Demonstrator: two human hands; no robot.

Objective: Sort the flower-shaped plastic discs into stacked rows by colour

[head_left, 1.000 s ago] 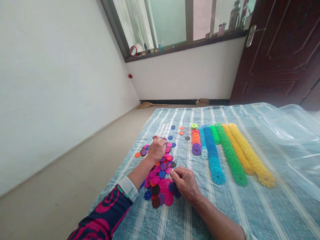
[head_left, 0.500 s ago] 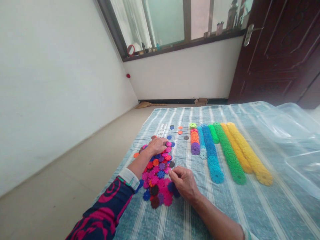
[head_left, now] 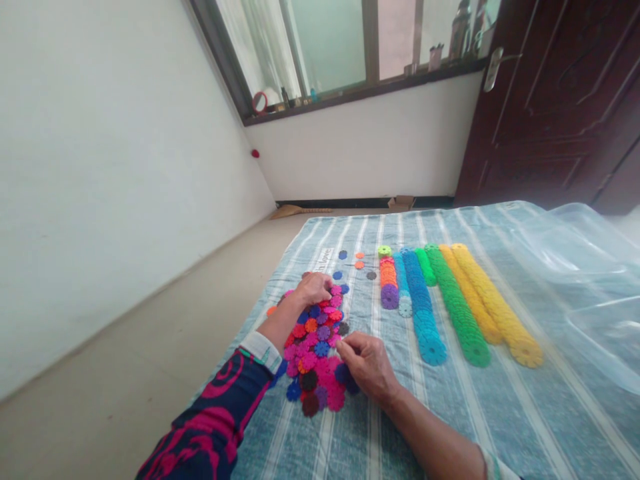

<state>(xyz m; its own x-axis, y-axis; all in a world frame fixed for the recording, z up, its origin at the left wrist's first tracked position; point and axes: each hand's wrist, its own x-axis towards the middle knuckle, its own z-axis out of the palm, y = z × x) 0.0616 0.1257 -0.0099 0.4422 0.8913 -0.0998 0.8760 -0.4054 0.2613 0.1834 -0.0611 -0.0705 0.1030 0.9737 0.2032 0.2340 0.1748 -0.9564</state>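
A pile of flower-shaped plastic discs (head_left: 310, 348), mostly pink with red, orange, purple, dark blue and brown ones, lies on the striped bedspread (head_left: 395, 427). Over the far end of this pile, my left hand (head_left: 314, 290) is closed with fingers curled down; whatever they hold is hidden. My right hand (head_left: 369, 365) rests at the pile's right side, thumb and forefinger pinched together at the edge of a pink disc (head_left: 334, 341). Right of the pile, similar discs overlap in rows by colour: orange (head_left: 389, 273), blue (head_left: 421, 293), green (head_left: 460, 310) and yellow (head_left: 500, 307).
A few loose blue, orange and dark discs (head_left: 359, 265) lie beyond the pile. Clear plastic containers (head_left: 607, 340) stand at the bedspread's right side. A wall, a windowsill (head_left: 370, 90) and a brown door (head_left: 550, 120) are behind.
My left hand's fingers have curled inward at the pile's far end. The right hand keeps its pinch in nearly the same place. The view has shifted slightly.
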